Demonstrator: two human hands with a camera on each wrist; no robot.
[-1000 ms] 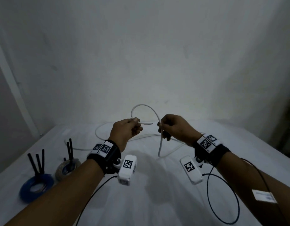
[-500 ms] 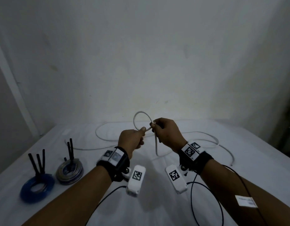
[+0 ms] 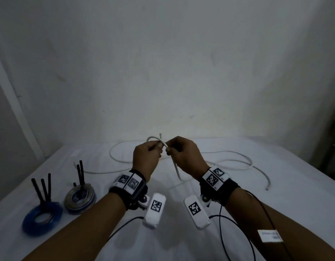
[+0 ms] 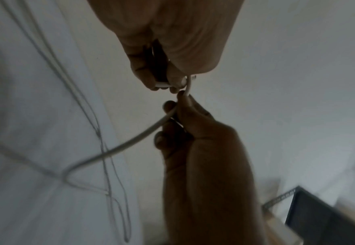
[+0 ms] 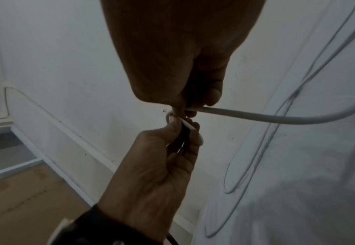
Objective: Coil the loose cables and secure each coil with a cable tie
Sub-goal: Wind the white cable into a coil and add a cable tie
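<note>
On the table [image 3: 276,185] at left, our blue coil [image 3: 41,217] and grey coil [image 3: 80,198] lie unmoved. Our left hand [image 3: 146,159] and right hand [image 3: 183,157] have closed together, fingers [image 4: 170,106] pinching the white cable [image 3: 228,166]; its raised loop has shrunk.

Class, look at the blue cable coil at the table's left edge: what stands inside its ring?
Three black cable ties stand upright by the far edge of the blue cable coil; pale tabletop shows through the hole. The coil hides their bases, so whether they wrap it is unclear.
</note>
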